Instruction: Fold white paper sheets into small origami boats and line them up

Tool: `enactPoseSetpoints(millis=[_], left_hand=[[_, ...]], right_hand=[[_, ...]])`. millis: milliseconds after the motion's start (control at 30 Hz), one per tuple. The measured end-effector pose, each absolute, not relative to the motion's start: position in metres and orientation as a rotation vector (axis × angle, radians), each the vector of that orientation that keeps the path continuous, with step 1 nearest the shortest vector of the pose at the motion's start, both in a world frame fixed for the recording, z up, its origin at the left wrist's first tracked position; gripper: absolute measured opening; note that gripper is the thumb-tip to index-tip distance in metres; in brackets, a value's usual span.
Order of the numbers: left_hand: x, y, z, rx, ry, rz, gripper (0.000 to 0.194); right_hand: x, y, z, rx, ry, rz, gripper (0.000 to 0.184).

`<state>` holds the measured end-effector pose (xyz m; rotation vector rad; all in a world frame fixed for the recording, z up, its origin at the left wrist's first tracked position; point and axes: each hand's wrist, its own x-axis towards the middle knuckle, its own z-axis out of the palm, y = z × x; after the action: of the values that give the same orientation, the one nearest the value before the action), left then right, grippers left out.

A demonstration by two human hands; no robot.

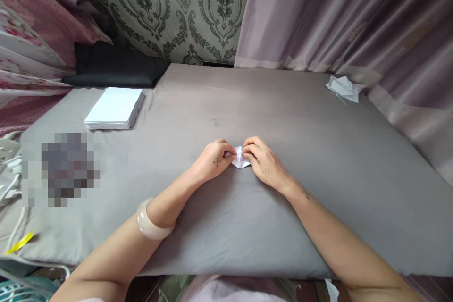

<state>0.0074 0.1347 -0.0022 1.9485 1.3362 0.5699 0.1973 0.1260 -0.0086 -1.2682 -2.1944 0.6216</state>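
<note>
A small folded piece of white paper [240,159] is held between my two hands, low over the grey cloth-covered table [226,108]. My left hand [216,158] pinches its left side between thumb and fingers. On the opposite side, my right hand [264,160] grips the paper the same way. Raised creases run up the middle of the paper, and my fingers cover its side edges. A pale bangle [150,222] sits on my left forearm.
At the back left lies a stack of white paper [115,107], with a black folded sheet [116,67] behind it. Crumpled white paper [344,88] rests at the far right. White cables [16,184] and a yellow strip [20,243] are at the left edge; a blurred patch is nearby.
</note>
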Motion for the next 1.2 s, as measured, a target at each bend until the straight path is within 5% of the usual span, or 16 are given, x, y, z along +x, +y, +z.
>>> enactPoseSetpoints(millis=[167,300,1033,1200], left_hand=[[0.011,0.129,-0.003,1.884,1.396,0.670,0.017],[0.015,0.127,0.001,1.454,1.267,0.900,0.034],[0.021,0.132,0.005,0.854,1.124,1.008,0.026],[0.023,0.133,-0.004,0.877,1.130,1.008,0.028]], right_hand=[[0.199,0.123,-0.011,-1.145,-2.154,0.596,0.017],[0.200,0.124,-0.011,-1.032,-2.030,0.516,0.018],[0.194,0.118,-0.005,-0.948,-2.214,-0.063,0.024],[0.194,0.119,-0.001,-0.989,-2.237,0.278,0.015]])
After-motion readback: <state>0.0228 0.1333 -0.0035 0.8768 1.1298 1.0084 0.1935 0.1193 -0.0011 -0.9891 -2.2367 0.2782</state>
